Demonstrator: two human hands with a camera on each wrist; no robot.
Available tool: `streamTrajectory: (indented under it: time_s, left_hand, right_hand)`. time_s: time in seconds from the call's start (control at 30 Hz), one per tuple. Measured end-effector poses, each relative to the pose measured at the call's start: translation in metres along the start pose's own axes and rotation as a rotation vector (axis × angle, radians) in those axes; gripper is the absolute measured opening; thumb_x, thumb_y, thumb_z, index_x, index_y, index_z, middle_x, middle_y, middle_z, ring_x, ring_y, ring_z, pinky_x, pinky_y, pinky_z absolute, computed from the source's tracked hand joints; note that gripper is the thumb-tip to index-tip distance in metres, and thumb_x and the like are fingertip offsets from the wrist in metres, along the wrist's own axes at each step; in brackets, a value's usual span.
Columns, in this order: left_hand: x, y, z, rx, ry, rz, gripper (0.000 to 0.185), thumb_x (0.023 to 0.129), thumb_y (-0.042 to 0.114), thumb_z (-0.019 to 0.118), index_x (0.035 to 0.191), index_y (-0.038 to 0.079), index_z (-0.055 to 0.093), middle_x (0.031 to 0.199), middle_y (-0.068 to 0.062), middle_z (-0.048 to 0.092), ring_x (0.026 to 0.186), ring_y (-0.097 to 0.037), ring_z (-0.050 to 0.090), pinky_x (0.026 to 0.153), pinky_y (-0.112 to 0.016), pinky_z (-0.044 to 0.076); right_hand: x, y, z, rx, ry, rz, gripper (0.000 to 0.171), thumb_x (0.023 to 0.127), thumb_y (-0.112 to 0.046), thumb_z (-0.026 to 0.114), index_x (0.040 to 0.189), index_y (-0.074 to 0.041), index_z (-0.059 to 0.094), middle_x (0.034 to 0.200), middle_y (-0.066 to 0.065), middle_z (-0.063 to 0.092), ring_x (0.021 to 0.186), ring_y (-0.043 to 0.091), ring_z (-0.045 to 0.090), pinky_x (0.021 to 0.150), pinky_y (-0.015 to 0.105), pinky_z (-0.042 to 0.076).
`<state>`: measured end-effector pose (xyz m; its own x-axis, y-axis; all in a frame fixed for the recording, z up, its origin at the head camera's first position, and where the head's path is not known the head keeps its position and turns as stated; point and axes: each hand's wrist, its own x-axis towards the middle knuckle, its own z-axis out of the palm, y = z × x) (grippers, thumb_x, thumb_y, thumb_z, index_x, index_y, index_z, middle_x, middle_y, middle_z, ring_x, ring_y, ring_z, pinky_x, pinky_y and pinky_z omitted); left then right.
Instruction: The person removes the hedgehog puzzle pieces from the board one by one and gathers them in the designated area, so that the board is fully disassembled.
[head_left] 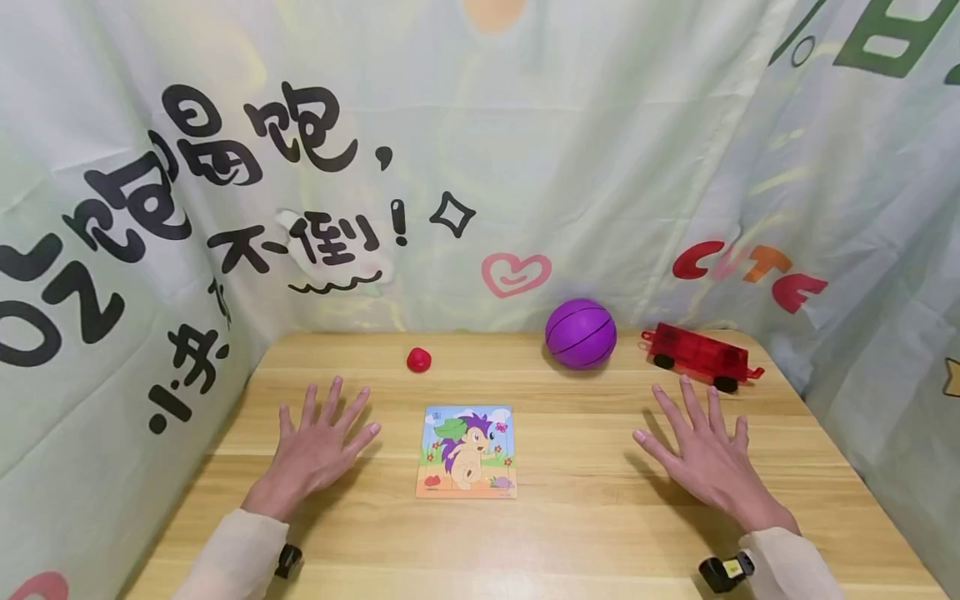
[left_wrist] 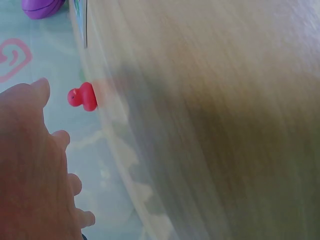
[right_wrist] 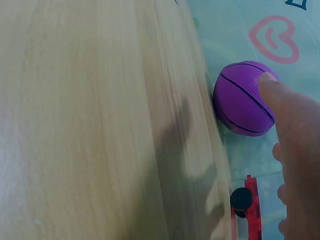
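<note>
Both hands lay flat on the light wooden table (head_left: 585,533), fingers spread and grasping nothing. The left hand (head_left: 318,450) rested at lower left of the frame, the right hand (head_left: 705,454) at lower right. The square cardboard picture puzzle showing a purple-spined hedgehog (head_left: 467,451) lay between them at lower centre, apart from both, with bare wood on every side. Near the far edge stood a small red rubber duck (head_left: 418,359), a purple rubber ball (head_left: 581,333) and a red translucent plastic wheeled cart (head_left: 701,355)
</note>
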<state>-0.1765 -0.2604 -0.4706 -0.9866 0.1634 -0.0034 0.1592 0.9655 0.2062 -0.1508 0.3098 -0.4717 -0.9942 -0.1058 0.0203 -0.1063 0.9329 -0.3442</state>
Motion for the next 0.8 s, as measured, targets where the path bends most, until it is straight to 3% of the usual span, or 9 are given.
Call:
streamTrajectory:
  time_s: [0.3,0.8]
  left_hand:
    - [0.001,-0.003,0.002,0.016,0.015,0.012,0.079,0.11,0.072,0.038,0.174,0.027,0.029,0.182,-0.023,0.012,0.165,-0.06,0.006,0.119,-0.092,-0.002]
    - [0.012,0.006,0.006,0.028,0.117,0.147,0.071,0.11,0.061,0.053,0.17,0.026,0.04,0.177,-0.019,0.033,0.162,-0.053,0.028,0.123,-0.086,0.018]
  right_hand:
    - [0.002,-0.001,-0.004,-0.009,0.021,-0.016,0.092,0.107,-0.069,0.051,0.177,-0.022,0.014,0.183,0.024,-0.005,0.163,0.062,-0.009,0.11,0.097,-0.001]
    - [0.013,-0.017,-0.004,0.034,0.123,-0.101,0.089,0.105,-0.062,0.062,0.174,-0.016,0.029,0.179,0.025,0.023,0.159,0.059,0.024,0.112,0.089,0.024]
